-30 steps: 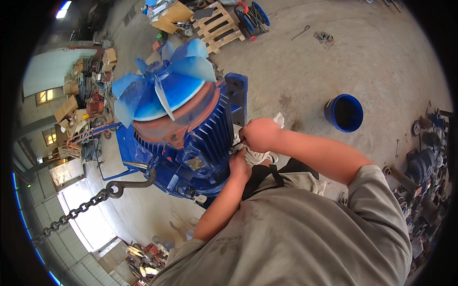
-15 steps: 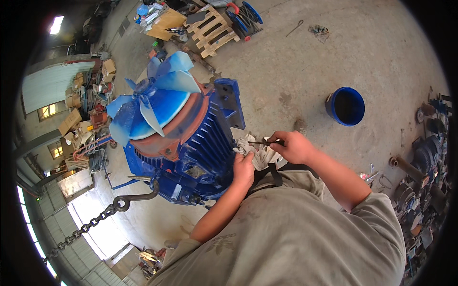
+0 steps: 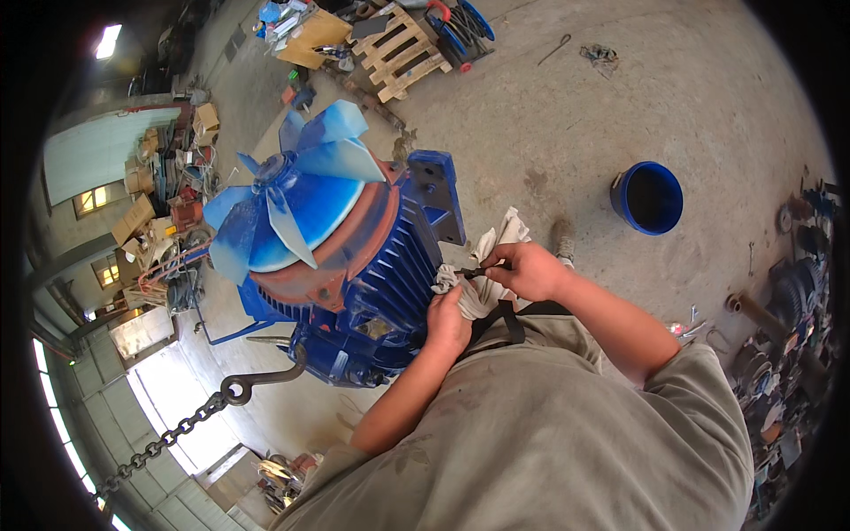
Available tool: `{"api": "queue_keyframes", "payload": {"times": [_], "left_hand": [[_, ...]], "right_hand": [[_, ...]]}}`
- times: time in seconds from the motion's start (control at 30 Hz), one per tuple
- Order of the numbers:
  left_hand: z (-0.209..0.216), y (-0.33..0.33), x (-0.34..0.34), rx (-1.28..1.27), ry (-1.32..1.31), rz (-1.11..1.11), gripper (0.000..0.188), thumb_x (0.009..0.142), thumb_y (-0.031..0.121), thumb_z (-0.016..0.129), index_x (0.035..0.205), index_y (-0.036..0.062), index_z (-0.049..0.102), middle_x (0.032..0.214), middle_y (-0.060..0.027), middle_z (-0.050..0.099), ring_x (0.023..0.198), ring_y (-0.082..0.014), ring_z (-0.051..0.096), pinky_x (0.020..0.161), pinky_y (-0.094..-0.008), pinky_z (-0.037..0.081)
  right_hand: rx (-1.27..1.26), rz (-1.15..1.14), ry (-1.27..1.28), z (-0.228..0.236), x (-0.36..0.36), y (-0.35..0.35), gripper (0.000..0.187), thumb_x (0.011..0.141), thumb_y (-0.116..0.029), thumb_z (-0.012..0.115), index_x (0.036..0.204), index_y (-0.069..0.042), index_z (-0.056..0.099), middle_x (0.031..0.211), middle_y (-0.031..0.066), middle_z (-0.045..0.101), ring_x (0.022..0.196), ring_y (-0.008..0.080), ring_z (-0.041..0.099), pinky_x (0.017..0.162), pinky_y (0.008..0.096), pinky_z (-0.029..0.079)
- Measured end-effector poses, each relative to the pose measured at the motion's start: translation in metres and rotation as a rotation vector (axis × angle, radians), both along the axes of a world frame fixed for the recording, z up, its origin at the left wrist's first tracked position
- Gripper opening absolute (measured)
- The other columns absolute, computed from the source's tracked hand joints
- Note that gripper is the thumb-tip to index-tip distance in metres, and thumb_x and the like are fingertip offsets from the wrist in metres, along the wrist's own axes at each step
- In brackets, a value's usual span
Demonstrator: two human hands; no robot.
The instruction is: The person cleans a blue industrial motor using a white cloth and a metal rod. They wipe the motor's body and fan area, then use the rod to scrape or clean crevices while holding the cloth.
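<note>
My left hand (image 3: 448,324) is closed on a crumpled off-white cloth (image 3: 478,303), close beside the finned side of a blue electric motor (image 3: 403,257). In my right hand (image 3: 533,273) is a thin dark rod-shaped tool (image 3: 475,273), pinched between thumb and fingers. Its far end meets the cloth at my left fingertips, and its exact kind does not show. Part of the cloth sticks up beyond my right hand. The motor stands tilted, with a blue-and-white fan (image 3: 301,208) on top inside a reddish-brown ring (image 3: 367,234).
A hook (image 3: 288,372) on a chain (image 3: 177,432) reaches the motor's lower left side. On the floor to the right stands a blue bucket (image 3: 647,198). Metal parts (image 3: 779,354) lie heaped at the far right. A wooden pallet (image 3: 400,57) and a cable reel (image 3: 462,31) lie beyond the motor.
My right hand has drawn slightly left and down, and the tool's end has gone into the cloth by my left fingers. More cloth now rises beyond my right hand.
</note>
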State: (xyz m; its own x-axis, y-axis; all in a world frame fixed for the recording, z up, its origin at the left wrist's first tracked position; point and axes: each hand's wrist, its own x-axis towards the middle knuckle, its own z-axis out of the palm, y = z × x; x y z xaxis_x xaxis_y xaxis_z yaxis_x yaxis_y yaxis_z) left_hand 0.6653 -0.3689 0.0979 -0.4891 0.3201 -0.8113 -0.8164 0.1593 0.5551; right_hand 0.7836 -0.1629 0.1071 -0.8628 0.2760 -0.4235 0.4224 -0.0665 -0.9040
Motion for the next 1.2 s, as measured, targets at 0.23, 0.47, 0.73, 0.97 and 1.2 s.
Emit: {"api": "queue_keyframes", "payload": {"times": [0.23,0.47,0.73,0.97,1.2], "left_hand": [[0.002,0.008,0.0,0.016,-0.092,0.169,0.032,0.113,0.019,0.048,0.136,0.0007,0.06,0.12,-0.0129,0.067,0.111,-0.0249,0.065,0.105,-0.0418,0.052],[-0.002,0.004,-0.002,0.015,-0.138,0.187,0.029,0.114,0.023,0.048,0.13,0.0021,0.062,0.118,-0.0119,0.069,0.109,-0.0248,0.066,0.104,-0.0408,0.053],[-0.018,-0.003,-0.011,0.152,-0.332,0.258,0.028,0.112,0.023,0.054,0.132,0.0051,0.063,0.122,-0.0105,0.071,0.114,-0.0244,0.069,0.106,-0.0428,0.053],[-0.037,-0.016,-0.011,0.158,-0.346,0.217,0.029,0.114,0.027,0.05,0.134,0.0101,0.063,0.13,-0.005,0.072,0.124,-0.0211,0.066,0.114,-0.0405,0.048],[-0.031,-0.018,-0.007,0.171,-0.363,0.258,0.03,0.112,0.025,0.055,0.136,0.0098,0.063,0.135,-0.0049,0.07,0.127,-0.0215,0.065,0.116,-0.041,0.046]], "right_hand": [[0.115,0.072,0.051,0.044,0.007,0.033,0.022,0.096,-0.024,0.073,0.11,-0.007,0.078,0.09,0.017,0.077,0.081,0.0317,0.074,0.076,0.0412,0.056],[0.149,0.136,-0.017,0.058,0.008,0.039,0.02,0.096,-0.022,0.072,0.108,-0.007,0.077,0.083,0.0178,0.076,0.077,0.0332,0.074,0.07,0.045,0.056],[0.332,0.146,0.071,0.035,-0.019,0.007,0.021,0.095,-0.026,0.069,0.106,-0.01,0.075,0.087,0.018,0.077,0.084,0.0413,0.074,0.077,0.0516,0.059],[0.501,0.332,0.007,0.074,-0.024,0.013,0.023,0.097,-0.027,0.065,0.107,-0.008,0.072,0.084,0.0197,0.075,0.08,0.0406,0.075,0.069,0.0518,0.059],[0.506,0.441,-0.021,0.074,-0.04,0.021,0.021,0.094,-0.024,0.067,0.103,-0.006,0.073,0.085,0.0201,0.076,0.081,0.0412,0.076,0.07,0.0513,0.06]]}}
